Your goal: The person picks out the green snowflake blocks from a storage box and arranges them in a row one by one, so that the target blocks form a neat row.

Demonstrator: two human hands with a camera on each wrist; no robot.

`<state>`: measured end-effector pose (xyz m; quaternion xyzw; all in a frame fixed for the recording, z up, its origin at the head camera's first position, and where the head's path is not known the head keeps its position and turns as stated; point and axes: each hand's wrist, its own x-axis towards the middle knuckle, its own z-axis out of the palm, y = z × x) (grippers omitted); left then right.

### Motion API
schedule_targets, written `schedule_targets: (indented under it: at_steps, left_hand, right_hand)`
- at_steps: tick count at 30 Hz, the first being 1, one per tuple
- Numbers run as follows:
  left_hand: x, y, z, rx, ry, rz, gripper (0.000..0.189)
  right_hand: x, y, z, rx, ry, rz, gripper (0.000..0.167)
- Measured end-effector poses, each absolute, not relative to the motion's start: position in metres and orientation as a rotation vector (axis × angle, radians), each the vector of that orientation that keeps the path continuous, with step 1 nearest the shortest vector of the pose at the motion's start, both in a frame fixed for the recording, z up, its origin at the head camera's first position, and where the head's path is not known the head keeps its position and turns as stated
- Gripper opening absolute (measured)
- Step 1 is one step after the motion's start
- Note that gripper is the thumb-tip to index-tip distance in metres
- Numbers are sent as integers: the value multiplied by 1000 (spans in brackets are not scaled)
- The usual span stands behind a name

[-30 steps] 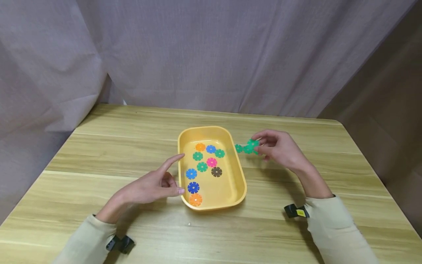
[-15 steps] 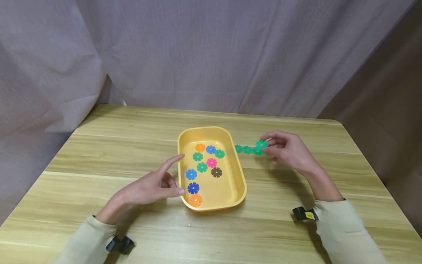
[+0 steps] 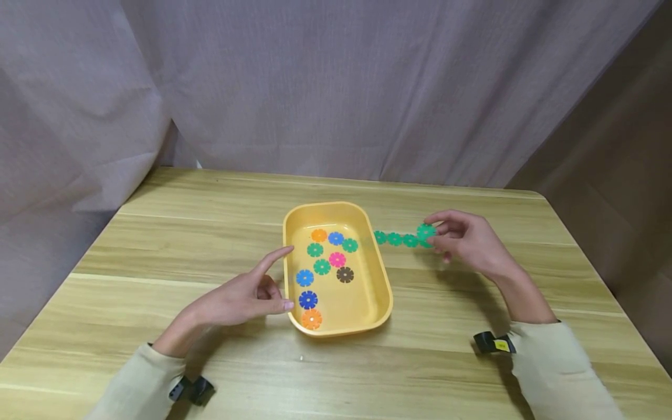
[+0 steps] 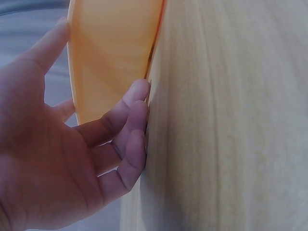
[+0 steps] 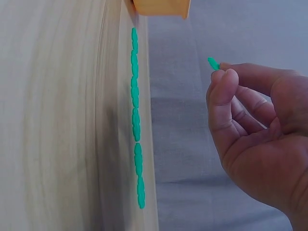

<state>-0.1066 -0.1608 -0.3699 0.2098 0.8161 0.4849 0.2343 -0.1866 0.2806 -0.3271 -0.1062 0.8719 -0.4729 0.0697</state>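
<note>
Head view, left hand [image 3: 236, 298]: loosely spread, thumb and index resting on the yellow tray [image 3: 346, 333]'s left rim, not clutching anything
Right hand [image 3: 467, 240]: pinching one green snowflake disc [image 3: 426, 227], right of tray, over the green row [image 3: 391, 238]
Row: six discs in right wrist view, right of tray
Inside tray: three green discs [image 3: 318, 268], seven other-colour discs [image 3: 340, 256], so partway done imo

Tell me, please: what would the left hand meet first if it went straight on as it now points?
Most likely the yellow tray: the left hand appears to touch its rim, though depth is unclear.
</note>
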Motion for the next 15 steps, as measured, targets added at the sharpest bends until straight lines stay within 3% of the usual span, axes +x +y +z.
schedule_targets:
  at_steps: [15]
  left_hand:
    - [-107, -160, -370, 591, 2228, 1343, 103]
  right_hand:
    - [-187, 294, -328, -324, 2605, -1487, 40]
